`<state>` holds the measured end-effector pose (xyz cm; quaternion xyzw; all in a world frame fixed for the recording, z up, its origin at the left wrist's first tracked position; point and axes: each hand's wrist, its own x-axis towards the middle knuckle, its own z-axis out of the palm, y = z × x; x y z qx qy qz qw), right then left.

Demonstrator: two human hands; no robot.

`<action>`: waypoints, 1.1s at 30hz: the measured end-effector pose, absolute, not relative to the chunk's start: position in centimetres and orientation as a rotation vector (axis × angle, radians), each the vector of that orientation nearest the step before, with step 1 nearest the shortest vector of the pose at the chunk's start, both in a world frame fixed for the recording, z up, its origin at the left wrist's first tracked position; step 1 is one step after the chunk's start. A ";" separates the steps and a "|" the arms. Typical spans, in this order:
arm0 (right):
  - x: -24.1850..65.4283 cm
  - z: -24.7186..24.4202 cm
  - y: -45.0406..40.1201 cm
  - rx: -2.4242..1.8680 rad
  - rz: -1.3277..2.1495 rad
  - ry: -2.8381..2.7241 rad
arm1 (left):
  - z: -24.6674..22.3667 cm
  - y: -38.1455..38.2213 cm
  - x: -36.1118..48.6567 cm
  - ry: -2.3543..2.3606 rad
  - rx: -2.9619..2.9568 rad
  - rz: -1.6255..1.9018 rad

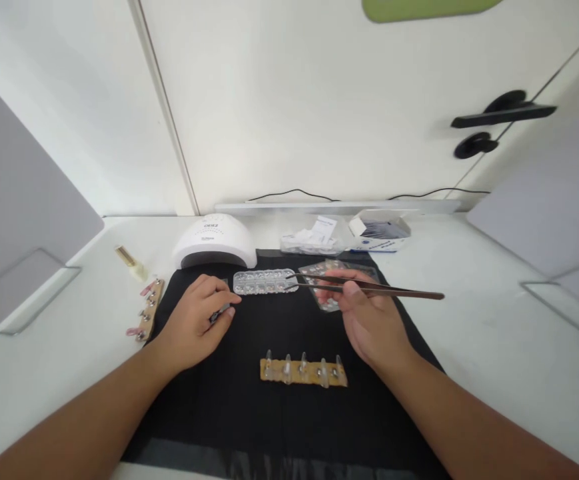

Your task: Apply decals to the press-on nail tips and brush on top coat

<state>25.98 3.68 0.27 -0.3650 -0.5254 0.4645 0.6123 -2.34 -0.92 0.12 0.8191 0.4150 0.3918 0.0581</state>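
Observation:
In my right hand (372,313) are long brown tweezers (394,291), their parted tips at the right end of a clear compartment case (262,282) holding small shiny pieces. My left hand (202,322) is curled around a small dark item that I cannot make out, just left of the case. Nearer to me, a tan strip (294,372) bears several clear upright nail tips on the black cloth (239,413). A clear packet of small pieces (326,305) lies partly behind my right hand.
A white dome lamp (216,241) stands at the back left. Left of the cloth are a nail polish bottle (132,262) and another tan strip (152,310). At the back are a clear bag (312,240) and an opened white box (380,233).

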 end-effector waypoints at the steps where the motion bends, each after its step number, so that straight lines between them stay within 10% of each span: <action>1: 26.0 0.2 3.6 -0.844 1.074 -1.224 | 0.1 -0.9 -2.3 1.275 2.483 1.178; 33: 28.2 -0.7 5.1 -0.664 1.350 -0.983 | 0.9 -1.7 -3.0 2.233 2.183 0.124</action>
